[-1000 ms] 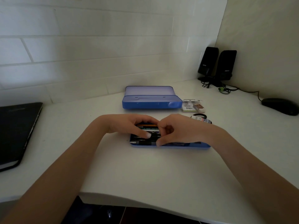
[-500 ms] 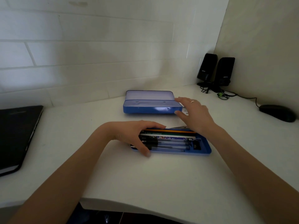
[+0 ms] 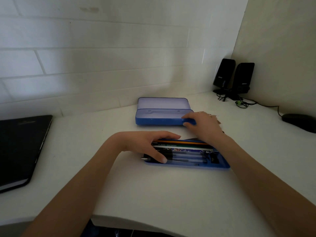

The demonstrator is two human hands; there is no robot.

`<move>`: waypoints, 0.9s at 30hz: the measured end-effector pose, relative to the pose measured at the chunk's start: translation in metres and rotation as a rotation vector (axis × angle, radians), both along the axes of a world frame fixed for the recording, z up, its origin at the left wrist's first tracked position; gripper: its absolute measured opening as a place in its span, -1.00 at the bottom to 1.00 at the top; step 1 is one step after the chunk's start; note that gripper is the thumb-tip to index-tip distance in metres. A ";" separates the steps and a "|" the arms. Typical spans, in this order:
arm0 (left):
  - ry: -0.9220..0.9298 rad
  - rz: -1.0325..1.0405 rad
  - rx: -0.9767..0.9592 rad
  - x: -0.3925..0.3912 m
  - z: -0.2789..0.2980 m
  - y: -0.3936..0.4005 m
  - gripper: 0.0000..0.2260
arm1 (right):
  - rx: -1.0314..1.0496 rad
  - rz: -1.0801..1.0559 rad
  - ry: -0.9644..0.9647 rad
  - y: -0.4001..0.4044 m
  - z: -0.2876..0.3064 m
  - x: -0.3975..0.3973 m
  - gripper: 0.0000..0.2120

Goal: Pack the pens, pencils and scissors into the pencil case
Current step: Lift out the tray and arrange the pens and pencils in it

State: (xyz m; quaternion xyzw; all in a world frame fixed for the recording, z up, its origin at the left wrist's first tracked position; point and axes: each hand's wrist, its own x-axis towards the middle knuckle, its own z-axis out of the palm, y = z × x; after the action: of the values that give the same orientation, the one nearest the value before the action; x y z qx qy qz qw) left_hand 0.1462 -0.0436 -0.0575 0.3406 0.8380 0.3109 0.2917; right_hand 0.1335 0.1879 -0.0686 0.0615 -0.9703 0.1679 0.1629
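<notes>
The right hand (image 3: 203,127) pinches the open blue metal case's (image 3: 162,117) right corner (thumb in front); the left hand (image 3: 147,144) rests flat, fingers straight, on the blue pen-filled tray (image 3: 220,165).

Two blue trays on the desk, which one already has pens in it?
The near tray, under the left hand, holds the pens and pencils. The far tray, gripped at its right end by the right hand, looks empty.
</notes>
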 end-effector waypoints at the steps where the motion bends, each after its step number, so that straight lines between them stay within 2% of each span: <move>1: 0.018 0.004 0.000 0.000 -0.001 0.000 -0.33 | -0.009 0.005 -0.020 -0.001 -0.001 0.001 -0.75; 7: 0.124 0.019 -0.014 0.001 -0.004 0.004 -0.28 | -0.026 0.016 -0.041 -0.004 -0.004 0.005 -0.76; 13: 0.266 -0.006 -0.049 0.000 -0.008 0.006 -0.23 | -0.015 -0.010 0.062 -0.007 0.000 0.001 -0.81; 16: 0.266 -0.033 -0.071 -0.001 -0.007 0.007 -0.16 | -0.024 -0.029 0.105 -0.008 0.001 -0.001 -0.81; 19: 0.268 -0.019 -0.062 0.000 -0.007 0.007 -0.10 | -0.106 -0.072 0.132 -0.008 0.004 0.000 -0.82; 24: 0.239 0.068 0.012 0.000 -0.007 0.004 -0.25 | -0.247 -0.085 0.159 -0.001 0.013 0.005 -0.84; 27: 0.259 0.111 0.044 -0.003 -0.008 -0.002 -0.25 | -0.353 -0.078 0.197 0.004 0.021 0.010 -0.85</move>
State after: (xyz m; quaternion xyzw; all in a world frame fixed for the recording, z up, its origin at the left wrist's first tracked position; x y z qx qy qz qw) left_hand 0.1435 -0.0457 -0.0658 0.3372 0.8792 0.2985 0.1557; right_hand 0.1439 0.1918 -0.0476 0.0103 -0.9069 0.3220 0.2716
